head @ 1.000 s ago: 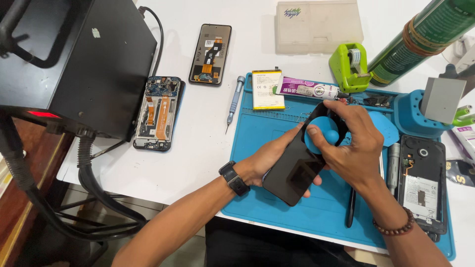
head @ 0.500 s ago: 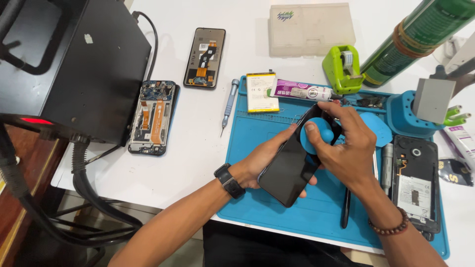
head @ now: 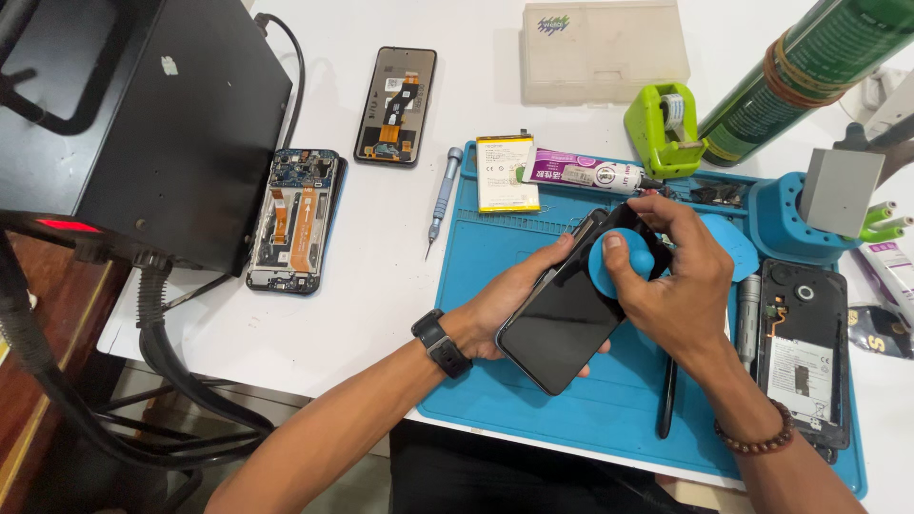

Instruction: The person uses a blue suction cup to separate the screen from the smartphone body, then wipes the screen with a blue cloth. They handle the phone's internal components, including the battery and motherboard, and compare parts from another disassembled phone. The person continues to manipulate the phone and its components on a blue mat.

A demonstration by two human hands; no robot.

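Screen-lifting looks underway: left hand (head: 514,305) cradles the black smartphone (head: 571,314) above the blue mat (head: 571,409), right hand (head: 681,276) pinches the blue suction cup (head: 619,266) on it, calling for steady pull.

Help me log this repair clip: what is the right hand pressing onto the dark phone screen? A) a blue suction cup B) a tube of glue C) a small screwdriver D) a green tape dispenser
A: the right hand grips a round blue suction cup set against the glass of the dark phone, which the left hand supports from below over the blue mat.
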